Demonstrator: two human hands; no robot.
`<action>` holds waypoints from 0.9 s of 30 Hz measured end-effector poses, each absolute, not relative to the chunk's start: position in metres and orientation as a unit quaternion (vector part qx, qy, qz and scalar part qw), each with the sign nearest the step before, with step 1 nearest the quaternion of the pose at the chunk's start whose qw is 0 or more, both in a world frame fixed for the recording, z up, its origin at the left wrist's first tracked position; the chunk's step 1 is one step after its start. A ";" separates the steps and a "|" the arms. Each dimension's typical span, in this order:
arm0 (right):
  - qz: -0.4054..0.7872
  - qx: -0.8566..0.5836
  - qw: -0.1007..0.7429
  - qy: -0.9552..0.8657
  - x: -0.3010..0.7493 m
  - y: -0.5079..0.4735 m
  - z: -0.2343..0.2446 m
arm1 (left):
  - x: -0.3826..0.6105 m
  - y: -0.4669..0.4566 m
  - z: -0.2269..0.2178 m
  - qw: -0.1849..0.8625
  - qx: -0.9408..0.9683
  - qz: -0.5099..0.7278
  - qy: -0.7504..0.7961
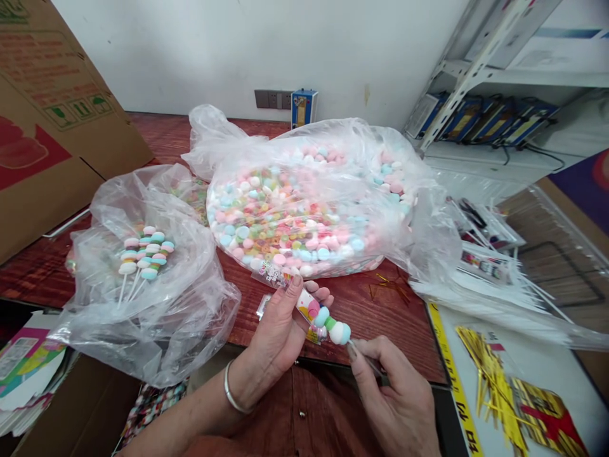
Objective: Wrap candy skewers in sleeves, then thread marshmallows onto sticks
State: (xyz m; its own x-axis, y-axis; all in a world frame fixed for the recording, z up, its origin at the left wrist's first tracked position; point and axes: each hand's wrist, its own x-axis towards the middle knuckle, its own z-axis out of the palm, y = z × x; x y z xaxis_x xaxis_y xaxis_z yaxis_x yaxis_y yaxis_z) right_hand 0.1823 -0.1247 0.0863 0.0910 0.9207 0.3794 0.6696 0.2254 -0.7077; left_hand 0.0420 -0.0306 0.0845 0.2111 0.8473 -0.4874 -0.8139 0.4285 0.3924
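My left hand [280, 330], with a silver bangle at the wrist, is closed on a small clear printed plastic bag [270, 274]. My right hand [394, 387] pinches the white stick of a marshmallow lollipop [339, 332]. Its blue, green and white pieces lie in a row, and the far end meets the bag near my left fingers; how far inside it reaches, I cannot tell. Under my left hand, more small printed packets [262, 306] lie partly hidden on the table. Several finished-looking marshmallow lollipops [147, 254] rest on a crumpled clear bag [190, 317] to the left.
A large clear bag of loose pastel sweets [285, 216] fills the table's middle. Gold twist ties [492, 381] lie at right, near white sticks [495, 298] in plastic. A cardboard box [61, 152] stands left, a metal shelf [537, 75] right. An open carton [85, 400] sits below left.
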 end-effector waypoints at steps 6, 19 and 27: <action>0.315 -0.641 0.396 -0.577 0.177 -0.122 0.085 | 0.044 -0.032 0.084 0.784 0.052 0.537 0.307; -0.067 -0.540 0.391 -0.742 0.172 -0.116 0.075 | 0.049 -0.022 0.095 0.783 0.016 0.526 0.330; 0.030 -0.573 0.411 -0.708 0.172 -0.116 0.071 | 0.054 -0.023 0.102 0.774 0.047 0.538 0.332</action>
State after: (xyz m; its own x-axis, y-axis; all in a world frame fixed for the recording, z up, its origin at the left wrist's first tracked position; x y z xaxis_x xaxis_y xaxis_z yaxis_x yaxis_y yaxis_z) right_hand 0.1721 -0.1159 0.0714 -0.0050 0.8366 0.5478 0.7875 0.3409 -0.5135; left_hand 0.0537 -0.0229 0.1019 0.2015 0.8632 -0.4629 -0.8003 0.4176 0.4303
